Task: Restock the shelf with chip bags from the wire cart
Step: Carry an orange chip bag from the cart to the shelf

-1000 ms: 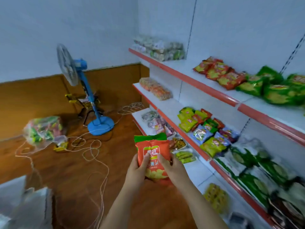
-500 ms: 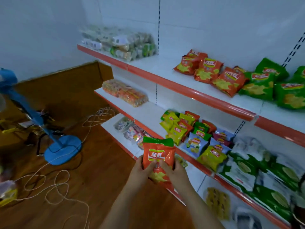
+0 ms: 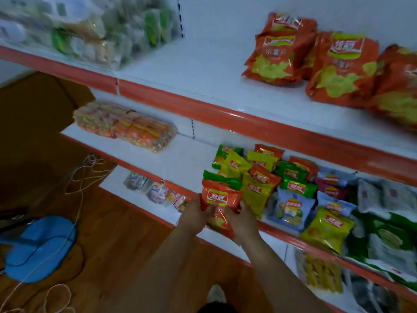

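Left hand point(image 3: 198, 213): grips the lower left side of an orange chip bag point(image 3: 220, 203), thumb across its front, so the bag stands upright with its label facing the camera.
Right hand point(image 3: 242, 219): holds the bag's lower right side, fingers curled round it; 2 hands probably steady the puffy pack for placing.
Chip bag's place: just in front of the middle shelf point(image 3: 180, 159), at its red front edge, touching or nearly touching the small mixed chip bags point(image 3: 259, 175).
Bare space: just left of those bags, likely the spot aimed for.
Above the middle shelf: larger orange chip bags point(image 3: 279, 50) leaning back.
Wire cart: not in view.
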`<state>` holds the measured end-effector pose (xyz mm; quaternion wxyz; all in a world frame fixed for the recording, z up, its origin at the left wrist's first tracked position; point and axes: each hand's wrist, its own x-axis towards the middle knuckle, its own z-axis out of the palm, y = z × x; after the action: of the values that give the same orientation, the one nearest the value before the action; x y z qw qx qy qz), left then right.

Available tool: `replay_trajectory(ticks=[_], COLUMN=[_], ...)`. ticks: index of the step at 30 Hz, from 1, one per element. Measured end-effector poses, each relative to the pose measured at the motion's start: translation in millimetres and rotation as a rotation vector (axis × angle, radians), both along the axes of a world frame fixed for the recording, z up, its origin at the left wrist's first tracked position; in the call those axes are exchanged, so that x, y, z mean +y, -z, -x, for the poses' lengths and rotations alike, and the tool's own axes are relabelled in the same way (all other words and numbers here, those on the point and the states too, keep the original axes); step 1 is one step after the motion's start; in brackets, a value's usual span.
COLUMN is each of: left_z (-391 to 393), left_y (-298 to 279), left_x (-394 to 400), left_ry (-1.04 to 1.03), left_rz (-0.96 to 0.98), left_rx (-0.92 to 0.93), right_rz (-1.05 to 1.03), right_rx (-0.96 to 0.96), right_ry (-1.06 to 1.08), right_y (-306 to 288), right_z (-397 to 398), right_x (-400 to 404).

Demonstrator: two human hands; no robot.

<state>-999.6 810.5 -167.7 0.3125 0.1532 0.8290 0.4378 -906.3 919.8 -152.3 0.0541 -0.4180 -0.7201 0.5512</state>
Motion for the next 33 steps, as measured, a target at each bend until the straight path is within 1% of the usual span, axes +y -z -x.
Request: replay_trajectory(ticks=[3, 6, 8, 10, 11, 12, 15, 17, 20, 22, 24, 27, 29, 30, 33], left_z=[55, 100, 128, 148, 154, 155, 148, 146, 137, 122, 94, 32, -30, -62, -183], left_y=[39, 71, 108, 153, 164, 161, 115, 92, 58, 33, 16, -4, -19, -24, -41], left_x=[27, 61, 81, 93, 95, 94, 81, 67, 44, 36, 36, 56, 75, 83, 100], left_ry=[0.040, 0.073, 0.112, 0.193, 0.248, 0.299, 0.329, 0.346, 0.377, 0.412, 0.495, 0.690, 0.850, 0.939, 1.244], left_rz=[0.049, 0.056, 0.070, 0.140, 0.181, 0.205, 0.248, 0.362, 0.488, 0.505, 0.456, 0.351, 0.316, 0.295, 0.165], left_rx=[0.050, 0.101, 0.088, 0.062, 0.055, 0.058, 0.048, 0.056, 0.168, 0.266, 0.329, 0.290, 0.264, 0.280, 0.298], right_rz=[-0.019, -0.094, -0.113, -0.106, -0.098, -0.090, -0.065, -0.019, -0.017, -0.030, -0.034, -0.061, -0.096, -0.111, -0.140], right_rx=[-0.042, -0.048, -0.066, -0.117, -0.142, -0.155, -0.256, -0.320, -0.297, -0.273, -0.238, -0.220, -0.231, -0.246, -0.280], right_ry=[0.067, 0.149, 0.183, 0.200, 0.221, 0.248, 0.274, 0.330, 0.429, 0.508, 0.623, 0.778, 0.897, 0.953, 1.165], right_y=[39, 70, 90, 104, 108, 108, 90, 69, 36, 18, 5, -8, -17, -20, -32], right_z=[52, 94, 114, 124, 125, 123, 114, 105, 81, 54, 16, -56, -118, -149, -259], right_x=[19, 44, 57, 61, 60, 57, 44, 33, 10, -6, -20, -41, -54, -59, -82])
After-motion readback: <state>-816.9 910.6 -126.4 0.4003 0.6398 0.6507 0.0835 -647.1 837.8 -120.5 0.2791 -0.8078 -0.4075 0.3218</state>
